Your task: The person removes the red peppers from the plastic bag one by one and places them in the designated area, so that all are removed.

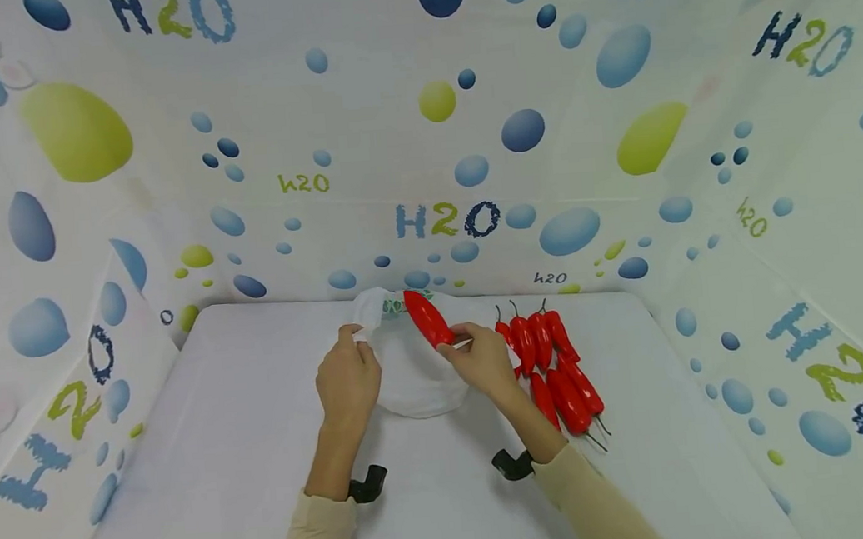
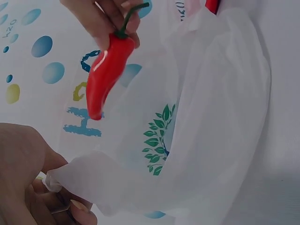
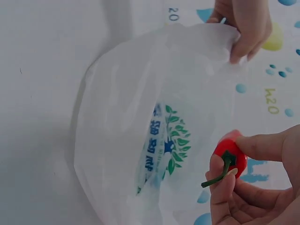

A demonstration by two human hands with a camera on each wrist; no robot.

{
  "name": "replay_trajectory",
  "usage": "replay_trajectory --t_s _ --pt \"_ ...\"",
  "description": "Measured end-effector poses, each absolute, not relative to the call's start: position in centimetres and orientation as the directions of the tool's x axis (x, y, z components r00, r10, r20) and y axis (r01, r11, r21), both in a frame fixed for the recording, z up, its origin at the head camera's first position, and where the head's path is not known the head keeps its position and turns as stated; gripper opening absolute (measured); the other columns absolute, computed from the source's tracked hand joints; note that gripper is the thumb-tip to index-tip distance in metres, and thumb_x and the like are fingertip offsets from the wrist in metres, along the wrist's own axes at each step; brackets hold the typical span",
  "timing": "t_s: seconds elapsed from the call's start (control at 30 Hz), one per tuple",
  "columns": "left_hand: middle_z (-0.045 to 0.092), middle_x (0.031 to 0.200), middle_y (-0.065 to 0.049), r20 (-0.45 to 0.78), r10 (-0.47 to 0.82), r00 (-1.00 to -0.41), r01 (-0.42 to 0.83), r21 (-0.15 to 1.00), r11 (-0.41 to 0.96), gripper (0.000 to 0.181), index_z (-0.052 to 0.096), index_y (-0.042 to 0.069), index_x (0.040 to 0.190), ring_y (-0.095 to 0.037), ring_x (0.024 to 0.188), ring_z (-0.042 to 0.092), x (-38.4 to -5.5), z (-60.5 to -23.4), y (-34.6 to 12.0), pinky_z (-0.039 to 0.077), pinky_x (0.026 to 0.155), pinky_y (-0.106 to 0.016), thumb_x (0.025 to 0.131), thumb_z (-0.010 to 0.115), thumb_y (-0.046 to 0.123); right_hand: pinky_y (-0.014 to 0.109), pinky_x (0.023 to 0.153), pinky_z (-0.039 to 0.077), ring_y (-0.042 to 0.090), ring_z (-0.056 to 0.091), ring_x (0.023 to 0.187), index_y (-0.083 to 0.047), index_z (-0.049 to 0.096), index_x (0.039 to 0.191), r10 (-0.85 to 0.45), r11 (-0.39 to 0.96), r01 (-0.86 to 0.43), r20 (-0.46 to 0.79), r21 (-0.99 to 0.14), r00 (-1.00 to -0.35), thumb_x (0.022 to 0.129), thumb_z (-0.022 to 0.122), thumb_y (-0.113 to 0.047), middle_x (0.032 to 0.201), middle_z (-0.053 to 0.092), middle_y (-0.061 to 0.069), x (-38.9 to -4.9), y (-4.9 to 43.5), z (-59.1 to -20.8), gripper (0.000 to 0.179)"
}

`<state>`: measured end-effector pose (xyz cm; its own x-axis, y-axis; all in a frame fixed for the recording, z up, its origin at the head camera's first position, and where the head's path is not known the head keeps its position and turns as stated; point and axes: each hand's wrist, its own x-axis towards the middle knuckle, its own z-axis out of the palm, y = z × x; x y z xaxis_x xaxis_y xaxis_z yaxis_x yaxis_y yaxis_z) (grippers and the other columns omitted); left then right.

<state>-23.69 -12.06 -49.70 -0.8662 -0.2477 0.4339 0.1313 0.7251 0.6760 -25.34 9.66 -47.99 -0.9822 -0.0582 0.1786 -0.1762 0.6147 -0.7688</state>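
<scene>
A thin white plastic bag (image 1: 417,379) with a green leaf print spreads on the table between the hands. My left hand (image 1: 349,377) pinches its rim at the left, as the gathered plastic in the left wrist view shows. Above the bag's opening, my right hand (image 1: 483,358) holds a red chili pepper (image 1: 427,318) near its green stem (image 3: 227,168), with the tip pointing away from that hand. The pepper hangs clear of the bag in the left wrist view (image 2: 108,77). Whether anything lies inside the bag is hidden.
Several more red chili peppers (image 1: 570,402) lie in two rough rows to the right of the bag, close to the right forearm. The white table (image 1: 211,452) meets a patterned backdrop (image 1: 361,124) at the back and sides. Dark wrist mounts (image 1: 369,483) sit at both wrists.
</scene>
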Motion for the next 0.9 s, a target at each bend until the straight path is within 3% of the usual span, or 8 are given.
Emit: replay_trajectory --t_s 0.3,0.5,0.9 --pt "0.071 0.079 -0.023 0.445 -0.248 -0.861 0.139 0.673 0.726 0.027 0.064 -0.007 0.122 -0.028 0.049 0.057 -23.8 -49.8 -12.2 0.043 0.042 -0.04 0.101 0.052 0.005 0.038 0.068 0.061 0.022 0.071 0.084 -0.005 0.073 0.124 0.056 0.558 -0.155 0.223 -0.815 -0.973 0.089 0.083 -0.025 0.099 0.077 0.007 -22.9 10.9 -48.2 0.041" --pt "0.068 0.072 -0.02 0.437 -0.248 -0.865 0.136 0.678 0.723 0.027 0.063 -0.006 0.123 -0.026 0.048 0.053 -23.8 -49.8 -12.2 0.041 0.042 -0.039 0.101 0.051 0.005 0.036 0.067 0.061 0.019 0.071 0.079 -0.008 0.074 0.12 0.133 0.498 -0.114 0.205 -0.859 -0.97 0.087 0.086 -0.031 0.092 0.077 0.003 -21.2 11.4 -49.0 0.042" --pt "0.071 0.078 -0.023 0.441 -0.236 -0.866 0.147 0.675 0.723 0.028 0.063 -0.007 0.123 -0.028 0.05 0.057 -23.9 -50.0 -12.0 0.044 0.042 -0.042 0.101 0.051 0.005 0.03 0.064 0.059 0.017 0.071 0.075 -0.008 0.076 0.112 0.299 0.46 -0.07 0.229 -0.885 -0.926 0.082 0.09 -0.028 0.089 0.076 0.002 -17.1 13.3 -50.7 0.038"
